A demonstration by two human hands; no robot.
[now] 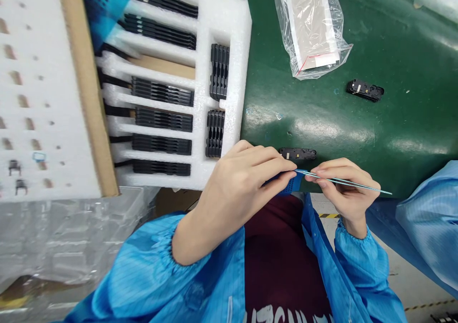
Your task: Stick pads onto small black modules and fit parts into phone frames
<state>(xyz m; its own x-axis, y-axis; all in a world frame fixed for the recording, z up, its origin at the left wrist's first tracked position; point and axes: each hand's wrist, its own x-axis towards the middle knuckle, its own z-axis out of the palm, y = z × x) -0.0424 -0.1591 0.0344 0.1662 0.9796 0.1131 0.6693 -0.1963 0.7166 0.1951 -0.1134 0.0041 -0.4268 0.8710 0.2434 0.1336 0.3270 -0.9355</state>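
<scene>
My left hand (239, 180) is closed in a pinch on a small blue sheet (289, 182) at the near edge of the green table. My right hand (343, 184) is closed on thin light-blue tweezers (354, 183), whose tips meet the blue sheet beside my left fingertips. Just beyond my fingers a small black part (298, 153) lies on the table. Both arms are in blue sleeves.
A white foam tray (229, 22) with several rows of black parts stands at the left, beside a cardboard strip (88, 89) and a white perforated foam sheet (39, 75). A clear plastic bag (311, 27) and another black part (365, 90) lie farther back on the green table (393, 122).
</scene>
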